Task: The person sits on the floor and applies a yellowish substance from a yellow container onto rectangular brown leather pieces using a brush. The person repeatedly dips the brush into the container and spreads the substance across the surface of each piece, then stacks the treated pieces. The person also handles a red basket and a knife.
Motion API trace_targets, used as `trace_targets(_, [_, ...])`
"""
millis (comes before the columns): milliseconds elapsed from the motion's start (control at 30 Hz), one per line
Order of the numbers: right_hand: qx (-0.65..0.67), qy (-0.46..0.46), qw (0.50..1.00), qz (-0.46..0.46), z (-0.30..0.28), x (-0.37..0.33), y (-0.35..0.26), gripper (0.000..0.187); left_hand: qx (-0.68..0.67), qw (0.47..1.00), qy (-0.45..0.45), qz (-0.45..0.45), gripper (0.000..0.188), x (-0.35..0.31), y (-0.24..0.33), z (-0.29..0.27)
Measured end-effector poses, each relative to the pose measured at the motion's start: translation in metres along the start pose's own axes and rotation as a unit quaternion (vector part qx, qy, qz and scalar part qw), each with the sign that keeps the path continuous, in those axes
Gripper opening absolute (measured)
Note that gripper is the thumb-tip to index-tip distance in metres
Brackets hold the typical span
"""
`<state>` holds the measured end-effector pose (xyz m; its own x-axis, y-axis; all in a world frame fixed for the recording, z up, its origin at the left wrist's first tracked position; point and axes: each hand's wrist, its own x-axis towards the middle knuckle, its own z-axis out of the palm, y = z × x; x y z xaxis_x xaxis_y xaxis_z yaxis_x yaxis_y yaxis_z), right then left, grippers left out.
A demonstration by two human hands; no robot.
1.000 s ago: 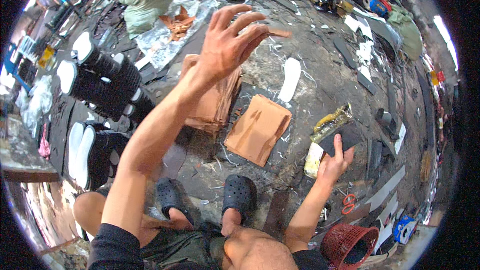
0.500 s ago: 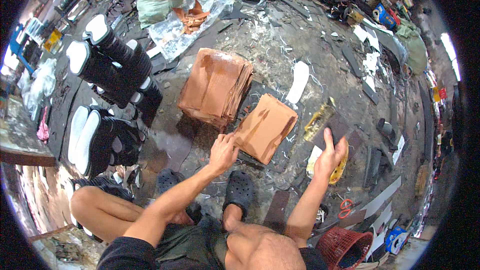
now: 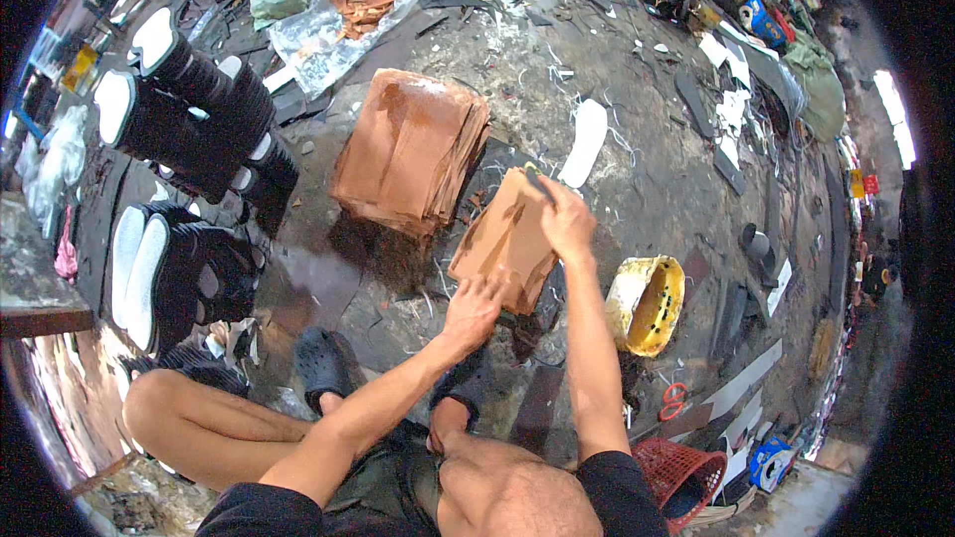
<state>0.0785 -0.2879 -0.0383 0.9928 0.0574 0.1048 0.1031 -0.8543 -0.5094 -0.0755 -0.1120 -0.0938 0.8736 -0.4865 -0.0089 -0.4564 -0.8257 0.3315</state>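
Note:
A small stack of tan sheets with darker wet-looking streaks lies on the floor before me. My left hand rests on its near edge, fingers laid out over the top sheet. At its far right corner, my right hand is closed round a dark flat tool with a yellowish edge, pressed to the sheet; most of the tool is hidden by the fingers. A taller stack of brown sheets stands just beyond, to the left. Right of my right forearm sits a yellow-stained tub.
Piled black footwear pieces with white soles stand at left. A white insole lies past the sheets. Red-handled scissors and a red basket are at lower right. A clear plastic bag holds brown scraps at the back.
My right hand has swung left from over the tub to the small stack's far corner, bringing the tool onto the sheet. The left hand has moved right along the near edge.

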Motion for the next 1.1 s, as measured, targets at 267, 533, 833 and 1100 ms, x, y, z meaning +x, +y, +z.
trace_targets(267, [-0.041, 0.013, 0.966, 0.254, -0.005, -0.034, -0.031, 0.047, -0.026, 0.998, -0.026, 0.050, 0.035, 0.002, -0.023, 0.021])
trace_targets(533, [-0.108, 0.019, 0.984, 0.139, 0.041, 0.026, 0.020, 0.040, -0.088, 0.995, -0.042, 0.025, 0.037, 0.007, -0.013, 0.008])
trace_targets(833, [-0.052, -0.173, 0.982, -0.054, 0.029, 0.047, 0.016, 0.035, -0.121, 0.989, -0.077, -0.032, 0.065, -0.009, 0.002, 0.006])
trace_targets(1100, [0.026, -0.138, 0.970, -0.197, 0.049, -0.103, -0.063, 0.033, -0.190, 0.968, -0.141, 0.089, 0.035, -0.048, 0.063, 0.014])
